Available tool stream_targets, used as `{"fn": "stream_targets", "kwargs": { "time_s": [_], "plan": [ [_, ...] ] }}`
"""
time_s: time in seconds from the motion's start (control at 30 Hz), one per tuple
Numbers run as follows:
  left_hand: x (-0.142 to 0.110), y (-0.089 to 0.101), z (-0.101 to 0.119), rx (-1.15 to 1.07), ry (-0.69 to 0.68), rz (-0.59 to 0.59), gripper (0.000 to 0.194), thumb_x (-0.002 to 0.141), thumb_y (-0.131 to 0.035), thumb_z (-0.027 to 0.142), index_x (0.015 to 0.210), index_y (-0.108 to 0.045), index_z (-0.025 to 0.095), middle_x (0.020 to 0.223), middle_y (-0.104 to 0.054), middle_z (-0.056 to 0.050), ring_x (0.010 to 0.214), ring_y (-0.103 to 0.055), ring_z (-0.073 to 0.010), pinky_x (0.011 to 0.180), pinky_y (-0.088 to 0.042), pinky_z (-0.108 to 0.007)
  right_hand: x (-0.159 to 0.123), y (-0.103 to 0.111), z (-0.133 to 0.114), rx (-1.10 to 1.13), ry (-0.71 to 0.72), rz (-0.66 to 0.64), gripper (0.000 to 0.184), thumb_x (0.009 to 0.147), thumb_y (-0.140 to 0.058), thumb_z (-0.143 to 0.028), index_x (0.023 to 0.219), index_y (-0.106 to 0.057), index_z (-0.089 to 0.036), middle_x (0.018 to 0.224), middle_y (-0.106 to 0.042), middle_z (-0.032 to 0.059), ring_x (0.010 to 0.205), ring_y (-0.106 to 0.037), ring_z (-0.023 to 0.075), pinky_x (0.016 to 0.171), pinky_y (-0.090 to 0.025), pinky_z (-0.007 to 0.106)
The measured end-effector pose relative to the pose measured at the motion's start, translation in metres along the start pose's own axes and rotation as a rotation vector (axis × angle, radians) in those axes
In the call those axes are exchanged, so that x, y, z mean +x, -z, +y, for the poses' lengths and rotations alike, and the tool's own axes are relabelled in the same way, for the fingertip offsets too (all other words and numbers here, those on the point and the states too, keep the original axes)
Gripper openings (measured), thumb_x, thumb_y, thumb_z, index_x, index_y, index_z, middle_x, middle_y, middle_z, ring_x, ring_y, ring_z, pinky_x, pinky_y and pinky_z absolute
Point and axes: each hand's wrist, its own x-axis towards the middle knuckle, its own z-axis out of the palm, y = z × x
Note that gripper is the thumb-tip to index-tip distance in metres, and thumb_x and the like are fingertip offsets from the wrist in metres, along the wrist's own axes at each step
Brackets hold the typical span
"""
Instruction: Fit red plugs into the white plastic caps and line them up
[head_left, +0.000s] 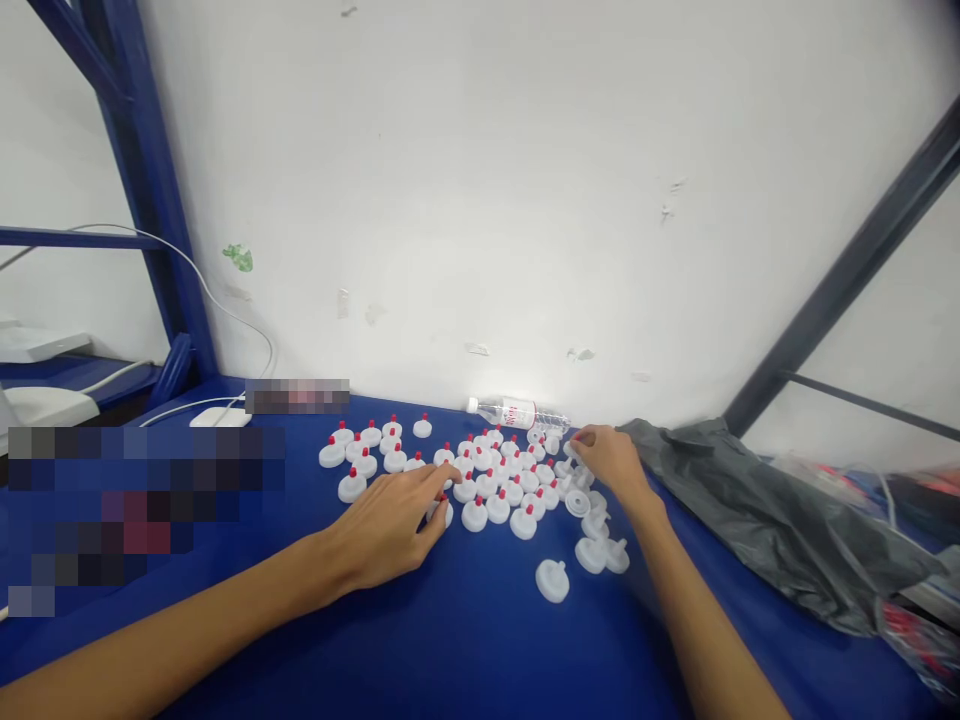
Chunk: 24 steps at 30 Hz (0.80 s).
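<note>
My left hand [394,520] reaches over the blue table, its thumb and fingers curled around a white spouted cap with a red tip [448,515], partly hidden by the thumb. Many similar red-tipped white caps [474,514] stand upright about it, spouts up. On the right, my right hand [611,460] has its fingertips pinched on a white cap [571,450] at the edge of a pile. That pile holds white spouted caps without red tips [591,553], lying at various angles. One plain white cap [553,580] lies apart, nearer to me.
Against the white wall lies a clear plastic bottle [517,412] on its side. A grey plastic bag [780,520] spreads along the right of the blue table [480,640]. At the back left are a white box [220,417] with a cable and a blue metal frame [150,180].
</note>
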Motion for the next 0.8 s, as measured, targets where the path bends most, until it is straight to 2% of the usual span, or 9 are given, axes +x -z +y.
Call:
{"fn": "stream_targets", "kwargs": {
  "time_s": [0.1, 0.23, 0.3, 0.37, 0.47, 0.67, 0.8],
  "plan": [
    [0.003, 0.003, -0.002, 0.056, -0.012, 0.065, 0.025, 0.096, -0.04, 0.02, 0.116, -0.054, 0.023, 0.101, -0.067, -0.003, 0.089, -0.063, -0.0213, 0.073, -0.046, -0.033, 0.003, -0.004, 0.001, -0.026, 0.043, -0.028, 0.015, 0.082, -0.061, -0.025, 0.087, -0.074, -0.02, 0.081, -0.076, 0.0067, 0.081, -0.07, 0.0242, 0.068, -0.044, 0.029],
    [0.007, 0.018, -0.006, 0.19, -0.021, 0.13, 0.018, 0.093, -0.041, 0.018, 0.098, -0.058, 0.021, 0.092, -0.064, -0.005, 0.09, -0.058, -0.023, 0.066, -0.042, -0.032, 0.004, -0.006, -0.007, -0.02, 0.145, -0.054, 0.024, 0.088, -0.058, -0.036, 0.104, -0.071, -0.024, 0.099, -0.076, 0.0045, 0.094, -0.068, 0.0227, 0.078, -0.045, 0.029],
    [0.008, 0.026, -0.008, 0.284, -0.037, 0.072, 0.014, 0.09, -0.044, 0.018, 0.086, -0.057, 0.02, 0.085, -0.064, -0.006, 0.086, -0.057, -0.0237, 0.062, -0.039, -0.033, 0.003, -0.009, -0.011, -0.017, 0.183, -0.079, 0.026, 0.089, -0.057, -0.039, 0.109, -0.069, -0.026, 0.101, -0.076, 0.0034, 0.094, -0.068, 0.022, 0.079, -0.045, 0.029],
    [0.008, 0.032, -0.009, 0.37, -0.071, -0.041, 0.014, 0.088, -0.047, 0.022, 0.077, -0.055, 0.019, 0.079, -0.063, -0.006, 0.081, -0.057, -0.0245, 0.06, -0.038, -0.034, 0.001, -0.012, -0.014, -0.025, 0.2, -0.103, 0.026, 0.088, -0.059, -0.038, 0.11, -0.069, -0.027, 0.099, -0.076, 0.003, 0.092, -0.069, 0.0225, 0.078, -0.045, 0.03],
    [0.005, 0.035, -0.009, 0.435, -0.124, -0.178, 0.016, 0.087, -0.05, 0.029, 0.075, -0.055, 0.02, 0.076, -0.064, -0.007, 0.081, -0.059, -0.0265, 0.06, -0.039, -0.036, -0.001, -0.016, -0.015, -0.038, 0.202, -0.117, 0.026, 0.086, -0.061, -0.035, 0.109, -0.068, -0.026, 0.098, -0.076, 0.0027, 0.094, -0.069, 0.0237, 0.076, -0.044, 0.03],
    [0.003, 0.029, -0.008, 0.487, -0.191, -0.262, 0.012, 0.086, -0.049, 0.024, 0.083, -0.06, 0.02, 0.081, -0.065, -0.009, 0.08, -0.061, -0.0279, 0.06, -0.041, -0.038, 0.0, -0.017, -0.016, -0.033, 0.179, -0.116, 0.022, 0.086, -0.062, -0.037, 0.105, -0.068, -0.027, 0.094, -0.076, 0.0008, 0.088, -0.069, 0.0222, 0.073, -0.042, 0.03],
    [0.003, 0.028, -0.009, 0.496, -0.188, -0.288, 0.013, 0.086, -0.048, 0.023, 0.087, -0.061, 0.019, 0.084, -0.065, -0.01, 0.078, -0.062, -0.0277, 0.06, -0.041, -0.038, 0.0, -0.013, -0.016, -0.023, 0.174, -0.091, 0.021, 0.085, -0.063, -0.037, 0.102, -0.068, -0.025, 0.092, -0.076, 0.0018, 0.086, -0.069, 0.0222, 0.072, -0.042, 0.03]
  ]
}}
